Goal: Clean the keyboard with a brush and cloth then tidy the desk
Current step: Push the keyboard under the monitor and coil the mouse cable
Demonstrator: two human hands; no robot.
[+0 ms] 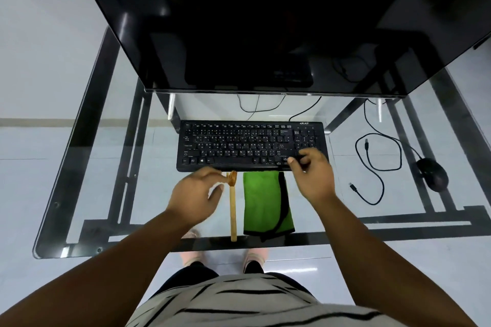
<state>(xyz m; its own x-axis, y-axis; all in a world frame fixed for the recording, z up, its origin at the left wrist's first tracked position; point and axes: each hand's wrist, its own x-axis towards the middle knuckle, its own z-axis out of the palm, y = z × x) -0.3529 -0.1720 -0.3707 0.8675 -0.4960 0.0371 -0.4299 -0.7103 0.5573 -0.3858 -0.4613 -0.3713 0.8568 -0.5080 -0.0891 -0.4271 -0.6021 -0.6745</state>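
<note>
Glass desk (79, 156) under us, black keyboard (239, 145) square in the middle below the dark monitor (265, 21), and we judge the job barely begun. Our brush (233, 207) lies flat on the glass just in front of the keyboard, wooden handle running back toward us, bristle head up near the keyboard's front edge. Right beside it on the right sits the green cloth (263, 202), folded, black trim showing, apparently untouched.

Our left hand (195, 195) comes in at the brush head, fingers loosely curled, fingertips right at the bristles. Whether it actually has hold of the brush we cannot tell; the handle looks flat on the desk, so we call it a reach, not a lift. Our right hand (313, 175) sits over the keyboard's right front corner, fingers bent down onto the keys and edge there, steadying it by the look of things, though a true grip round the edge is not plain.

So, the tally as we read it: brushing not started, wiping not started, tidying all ahead. Off to the right a mouse (431, 174) sits well apart from the keyboard, with a loose cable (377, 156) looping between them, its plug ends lying free. That tangle looks like tidying work for later. Next up, we reckon: lift the brush and sweep the keys.
</note>
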